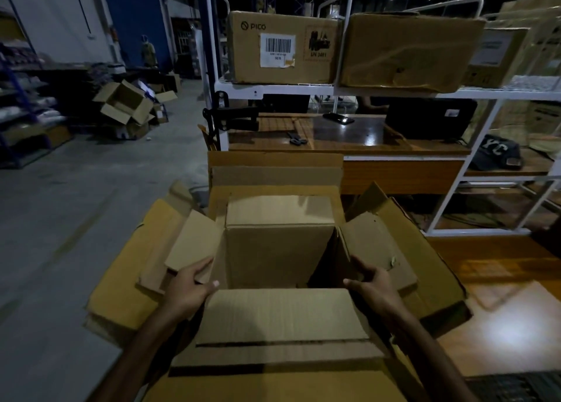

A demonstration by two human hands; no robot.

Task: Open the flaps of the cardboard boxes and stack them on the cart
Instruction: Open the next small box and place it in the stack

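Head view: open cardboard box (277, 250) at centre bottom, all four flaps folded out, nested on stack of other opened boxes (121, 286); left hand (188, 289) clamped on box's near left corner, thumb over rim, fingers on left flap; right hand (375, 286) gripping near right corner the same way, fingers on right flap; wooden table (364, 134) beyond, scissors (297, 140) and phone (338, 118) on it; white shelf (273, 87) above carrying Pico carton (282, 48); loose boxes (127, 104) on floor far left.
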